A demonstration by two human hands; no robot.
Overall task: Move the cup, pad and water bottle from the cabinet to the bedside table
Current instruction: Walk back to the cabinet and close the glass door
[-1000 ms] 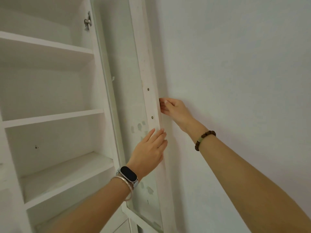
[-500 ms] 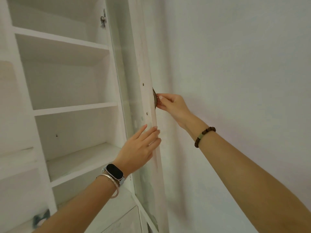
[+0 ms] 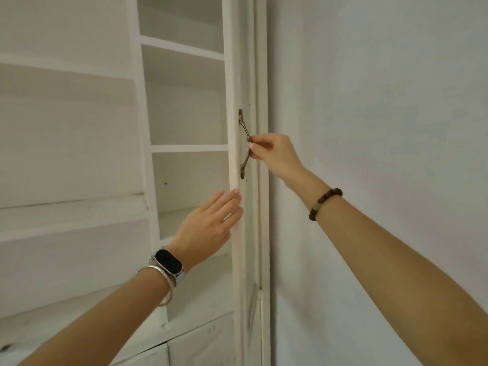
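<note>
The right hand (image 3: 274, 154) pinches the handle (image 3: 243, 125), thumb and fingertips closed narrowly round the lower half of its bronze bow. The left hand (image 3: 208, 228) lies below it, fingers straight and together, their tips pressed flat on the door (image 3: 235, 75) edge and holding nothing. The door stands nearly edge-on to the camera, between the open cabinet (image 3: 184, 114) on the left and the wall (image 3: 369, 101) on the right.

In the cabinet, every shelf (image 3: 188, 148) in view is bare: the ones above, the one level with the handle, and the one behind the left hand. The wider bay further left shows only white boards. The cup, pad and bottle are nowhere in view, and neither is the bedside table.

So progress has to be judged from what is missing. With both hands on the door and nothing carried, this step concerns the door, not the things themselves. Bare shelves suggest either that all three have gone to the bedside table and the door only needs shutting, or that they sit in a part of the cabinet outside the picture. I cannot tell which. Nothing here confirms that any of them has been set down.
</note>
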